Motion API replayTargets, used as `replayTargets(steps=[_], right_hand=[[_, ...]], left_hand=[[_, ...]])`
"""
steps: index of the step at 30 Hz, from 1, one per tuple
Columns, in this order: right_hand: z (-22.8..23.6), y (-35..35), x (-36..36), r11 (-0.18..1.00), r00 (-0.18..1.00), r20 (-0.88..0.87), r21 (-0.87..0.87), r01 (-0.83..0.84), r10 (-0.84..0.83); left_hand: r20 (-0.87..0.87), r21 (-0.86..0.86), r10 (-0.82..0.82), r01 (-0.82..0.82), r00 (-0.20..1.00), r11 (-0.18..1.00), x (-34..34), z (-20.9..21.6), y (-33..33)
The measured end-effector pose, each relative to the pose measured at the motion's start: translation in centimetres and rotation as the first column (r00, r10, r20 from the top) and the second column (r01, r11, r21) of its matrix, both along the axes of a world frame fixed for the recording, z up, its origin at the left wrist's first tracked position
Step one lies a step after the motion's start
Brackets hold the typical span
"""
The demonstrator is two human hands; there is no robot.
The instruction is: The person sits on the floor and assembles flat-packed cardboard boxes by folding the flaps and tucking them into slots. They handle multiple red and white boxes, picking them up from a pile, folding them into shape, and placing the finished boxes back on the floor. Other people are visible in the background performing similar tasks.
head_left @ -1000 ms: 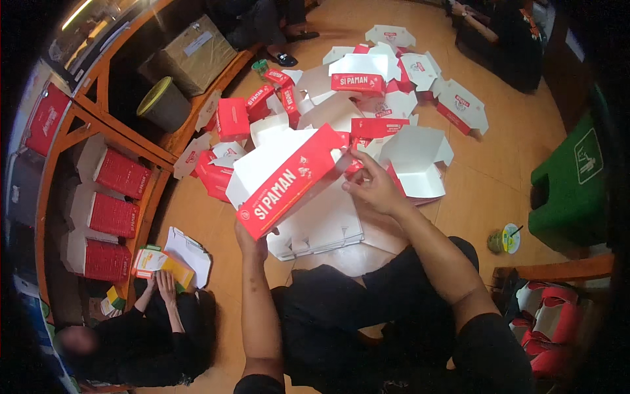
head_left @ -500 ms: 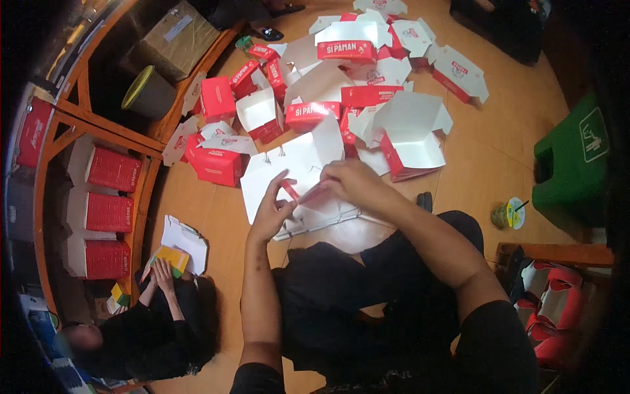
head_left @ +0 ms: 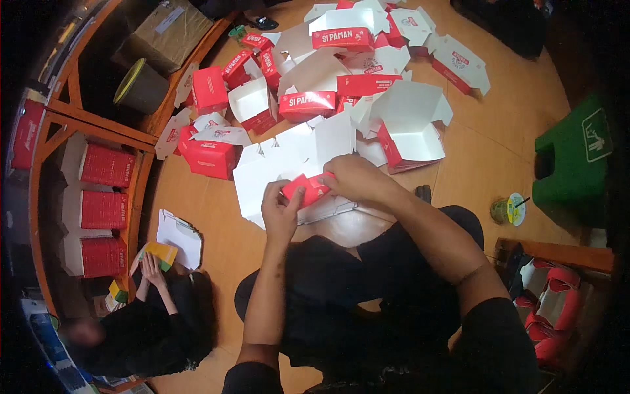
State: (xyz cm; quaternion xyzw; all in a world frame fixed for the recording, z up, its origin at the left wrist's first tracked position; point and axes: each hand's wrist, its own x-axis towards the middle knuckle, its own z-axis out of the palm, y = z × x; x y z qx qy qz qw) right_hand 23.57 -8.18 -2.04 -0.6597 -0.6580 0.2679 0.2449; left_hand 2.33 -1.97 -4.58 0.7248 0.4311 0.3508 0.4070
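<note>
My left hand [head_left: 281, 209] and my right hand [head_left: 354, 177] meet low in front of my lap. Between them they hold the red side of a paper food box [head_left: 310, 189]; my left fingers and thumb grip its left end, my right fingers its upper right corner. White cardboard box blanks [head_left: 257, 184] lie spread under and beyond my hands, partly hidden by them. Just past these stands an open red and white box [head_left: 412, 141] on the right, and a closed red box [head_left: 211, 159] on the left.
More folded boxes [head_left: 308, 105] pile up farther off. A co-worker [head_left: 151, 315] at lower left handles a yellow-green box [head_left: 159, 255]. Shelves [head_left: 105, 213] of stacked red boxes line the left. A green bin [head_left: 571, 164] and a drink cup [head_left: 516, 209] stand right.
The red side, seen nearly edge-on before, now faces up between my hands. My left hand has closed on it from below. The whole view has shifted slightly.
</note>
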Motion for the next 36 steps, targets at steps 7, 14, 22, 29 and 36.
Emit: replayTargets(steps=[7, 14, 22, 29, 36], right_hand=[[0.4, 0.1, -0.4, 0.998, 0.998, -0.067, 0.059, -0.004, 0.008], [-0.3, 0.2, -0.9, 0.981, 0.998, -0.048, 0.192, -0.020, 0.029], [-1.4, 1.1, -0.6, 0.866, 0.936, -0.282, 0.390, 0.312, -0.210], [-3.2, 0.6, -2.3, 0.857, 0.971, -0.174, 0.462, 0.227, -0.164], [-6.8, 2.3, -1.8, 0.830, 0.883, -0.287, 0.324, 0.454, -0.370]], left_hand=[[0.040, 0.258, -0.025, 0.014, 0.999, 0.966, 1.0, 0.8, 0.2], [-0.315, -0.022, -0.245, 0.251, 0.917, 0.968, 0.2, 3.0, 0.4], [-0.268, -0.282, -0.249, 0.172, 0.931, 0.944, -1.5, 1.2, 2.1], [-0.199, -0.323, -0.210, 0.138, 0.957, 0.936, -2.1, 0.7, 2.5], [-0.235, -0.297, -0.208, 0.134, 0.949, 0.945, -2.2, 0.8, 2.7]])
